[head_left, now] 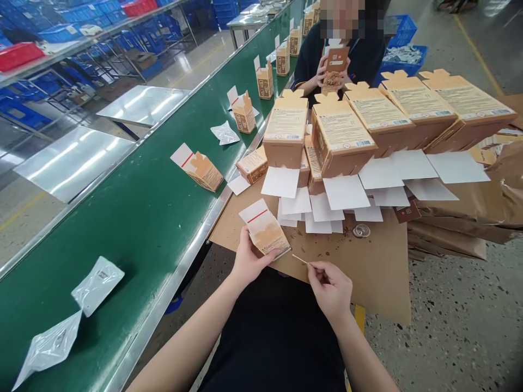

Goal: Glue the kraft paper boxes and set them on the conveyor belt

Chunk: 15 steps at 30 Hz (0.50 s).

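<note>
In the head view my left hand is closed around the lower edge of a small carton, brown and white with a red stripe across its raised white flap. My right hand pinches a thin cotton swab, its pale tip pointing left, close to the carton's lower right corner but apart from it. Both hands are over the front edge of a brown cardboard sheet. A small clear round dish sits on that sheet, with dark spots scattered beside it.
Stacked brown cartons with white flaps fill the back of the cardboard. Left runs a green conveyor belt with a metal edge, carrying open cartons and silvery pouches. Across the stack, a co-worker holds a brown box.
</note>
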Tool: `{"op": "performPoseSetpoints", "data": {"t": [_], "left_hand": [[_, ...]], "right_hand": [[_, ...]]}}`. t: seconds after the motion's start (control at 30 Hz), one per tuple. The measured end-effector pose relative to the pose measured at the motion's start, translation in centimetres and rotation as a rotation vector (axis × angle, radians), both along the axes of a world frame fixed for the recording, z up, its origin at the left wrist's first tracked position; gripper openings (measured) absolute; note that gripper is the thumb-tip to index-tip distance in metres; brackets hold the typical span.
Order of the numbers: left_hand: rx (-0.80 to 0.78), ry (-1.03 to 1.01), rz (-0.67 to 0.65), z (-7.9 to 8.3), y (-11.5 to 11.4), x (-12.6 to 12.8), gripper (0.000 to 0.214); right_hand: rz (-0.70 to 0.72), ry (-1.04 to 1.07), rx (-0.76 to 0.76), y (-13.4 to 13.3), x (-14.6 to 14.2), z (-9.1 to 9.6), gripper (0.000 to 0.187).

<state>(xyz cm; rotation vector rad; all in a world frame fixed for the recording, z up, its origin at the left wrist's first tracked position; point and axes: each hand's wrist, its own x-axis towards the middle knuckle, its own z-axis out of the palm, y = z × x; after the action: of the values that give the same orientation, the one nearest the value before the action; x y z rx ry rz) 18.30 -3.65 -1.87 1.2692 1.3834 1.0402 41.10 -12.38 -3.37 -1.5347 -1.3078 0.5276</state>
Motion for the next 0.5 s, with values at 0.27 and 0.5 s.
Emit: {"op": "performPoseSetpoints", "data": {"t": [0.27, 0.5], "left_hand": [[0.044, 0.076, -0.051, -0.4, -1.4, 1.5, 0.062], [0.099, 0.171, 0.064, -0.4, -0.1, -1.3, 0.061]], "right_hand": [[-0.047, 0.04, -0.007, -2.1, 1.3, 0.9, 0.032], [-0.009, 0.028, 0.023, -1.7, 0.3, 1.6, 0.039]]}}
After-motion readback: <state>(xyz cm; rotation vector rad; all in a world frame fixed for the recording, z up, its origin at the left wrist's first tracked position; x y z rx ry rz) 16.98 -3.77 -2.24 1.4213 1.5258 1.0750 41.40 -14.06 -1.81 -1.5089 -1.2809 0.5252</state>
